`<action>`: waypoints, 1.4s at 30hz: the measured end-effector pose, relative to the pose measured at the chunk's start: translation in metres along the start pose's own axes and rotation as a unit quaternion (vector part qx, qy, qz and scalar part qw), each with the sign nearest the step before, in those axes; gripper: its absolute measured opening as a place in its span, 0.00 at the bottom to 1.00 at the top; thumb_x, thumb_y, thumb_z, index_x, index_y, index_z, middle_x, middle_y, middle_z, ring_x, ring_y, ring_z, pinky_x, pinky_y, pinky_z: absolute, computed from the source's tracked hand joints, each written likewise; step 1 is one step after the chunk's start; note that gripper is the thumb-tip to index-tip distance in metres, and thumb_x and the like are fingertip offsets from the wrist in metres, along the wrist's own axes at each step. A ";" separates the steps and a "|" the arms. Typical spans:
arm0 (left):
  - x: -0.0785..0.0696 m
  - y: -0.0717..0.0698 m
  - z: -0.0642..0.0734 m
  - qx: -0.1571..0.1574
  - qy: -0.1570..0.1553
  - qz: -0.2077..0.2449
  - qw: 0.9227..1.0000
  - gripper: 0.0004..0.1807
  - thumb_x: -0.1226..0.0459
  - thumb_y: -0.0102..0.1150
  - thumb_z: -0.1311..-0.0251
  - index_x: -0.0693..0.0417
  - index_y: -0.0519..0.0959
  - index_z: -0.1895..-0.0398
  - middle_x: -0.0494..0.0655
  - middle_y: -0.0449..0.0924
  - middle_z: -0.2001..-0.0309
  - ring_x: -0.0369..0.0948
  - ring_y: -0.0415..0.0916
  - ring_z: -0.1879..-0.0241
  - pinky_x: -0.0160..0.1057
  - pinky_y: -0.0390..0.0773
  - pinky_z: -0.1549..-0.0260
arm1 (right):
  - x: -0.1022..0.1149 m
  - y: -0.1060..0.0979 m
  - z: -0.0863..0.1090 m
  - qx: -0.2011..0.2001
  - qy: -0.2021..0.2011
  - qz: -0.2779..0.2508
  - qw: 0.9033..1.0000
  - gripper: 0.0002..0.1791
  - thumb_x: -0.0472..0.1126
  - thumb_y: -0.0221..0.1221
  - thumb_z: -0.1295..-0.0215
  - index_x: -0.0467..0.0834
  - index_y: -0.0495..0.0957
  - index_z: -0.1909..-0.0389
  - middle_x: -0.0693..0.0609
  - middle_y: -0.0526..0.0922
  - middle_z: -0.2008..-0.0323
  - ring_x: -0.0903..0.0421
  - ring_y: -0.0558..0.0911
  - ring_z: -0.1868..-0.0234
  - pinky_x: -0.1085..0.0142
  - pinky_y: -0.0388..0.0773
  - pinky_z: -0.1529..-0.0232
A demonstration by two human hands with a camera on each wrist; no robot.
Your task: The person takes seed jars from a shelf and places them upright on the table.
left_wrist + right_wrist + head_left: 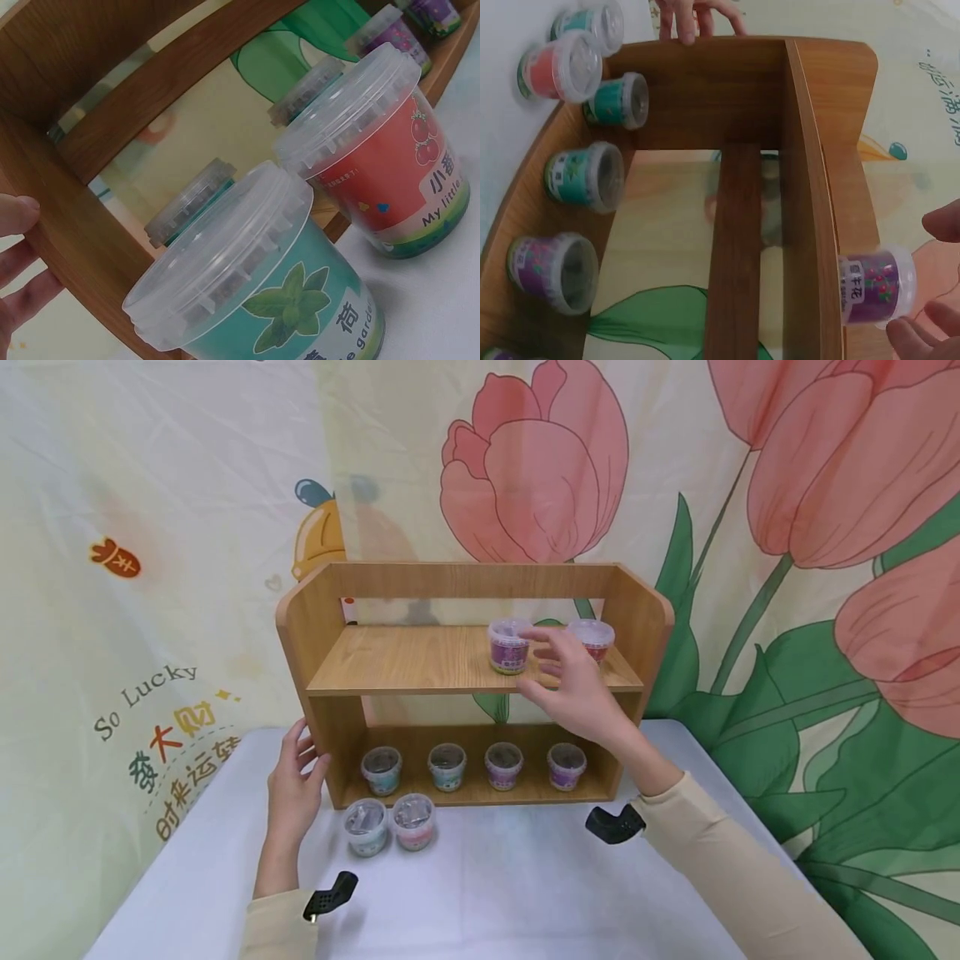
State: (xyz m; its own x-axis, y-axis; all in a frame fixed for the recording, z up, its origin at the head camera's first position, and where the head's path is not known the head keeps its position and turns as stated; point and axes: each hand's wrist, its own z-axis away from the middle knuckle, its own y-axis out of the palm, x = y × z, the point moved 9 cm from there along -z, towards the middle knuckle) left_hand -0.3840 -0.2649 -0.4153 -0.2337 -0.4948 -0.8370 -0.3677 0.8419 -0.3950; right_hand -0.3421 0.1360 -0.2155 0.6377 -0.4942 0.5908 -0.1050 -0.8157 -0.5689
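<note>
On the upper board of a wooden shelf (405, 660) stands a purple cup (509, 652) with a clear lid. My right hand (573, 685) is beside it, fingers apart and fingertips near the lid. In the right wrist view, the fingers (919, 341) are at the lid's edge of that purple cup (874, 289); whether they touch is unclear. Partly behind this hand stands a red cup (592, 635). My left hand (296, 781) rests against the shelf's left side panel, holding no cup. In the left wrist view, its fingertips (19, 217) show beside the panel.
Several lidded cups line the lower board, including a teal cup (447, 768) and a purple cup (566, 767). A mint-labelled cup (366, 828) and a red-labelled cup (413, 822) stand on the white tablecloth (517, 885) before the shelf. A tulip-printed curtain (405, 460) hangs behind.
</note>
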 end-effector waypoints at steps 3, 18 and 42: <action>0.001 0.001 0.001 0.001 -0.001 -0.001 1.000 0.43 0.68 0.54 0.20 0.26 0.48 0.14 0.63 0.67 0.23 0.63 0.69 0.27 0.65 0.77 0.35 | -0.007 -0.005 -0.010 -0.003 0.018 0.020 1.000 0.39 0.34 0.71 0.33 0.43 0.67 0.23 0.36 0.67 0.27 0.34 0.73 0.29 0.41 0.76 0.29; 0.001 0.000 0.001 0.003 -0.010 0.002 1.000 0.43 0.67 0.53 0.20 0.25 0.46 0.13 0.63 0.65 0.22 0.64 0.68 0.26 0.65 0.77 0.36 | -0.040 0.021 -0.051 0.059 0.092 0.015 0.994 0.45 0.39 0.69 0.31 0.53 0.58 0.18 0.41 0.66 0.25 0.40 0.74 0.30 0.43 0.80 0.32; 0.001 0.000 0.000 0.004 -0.002 0.000 1.000 0.42 0.66 0.54 0.20 0.27 0.48 0.13 0.63 0.67 0.23 0.62 0.69 0.27 0.66 0.75 0.32 | -0.062 0.024 -0.051 0.038 0.105 -0.034 0.993 0.35 0.39 0.71 0.31 0.52 0.70 0.26 0.43 0.74 0.31 0.44 0.76 0.35 0.46 0.79 0.32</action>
State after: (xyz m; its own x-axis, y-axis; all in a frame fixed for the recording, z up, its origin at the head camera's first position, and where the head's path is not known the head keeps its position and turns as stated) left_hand -0.3847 -0.2658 -0.4160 -0.2300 -0.4934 -0.8388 -0.3609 0.8437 -0.3973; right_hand -0.4232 0.1315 -0.2361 0.4664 -0.4974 0.7315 -0.0035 -0.8279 -0.5608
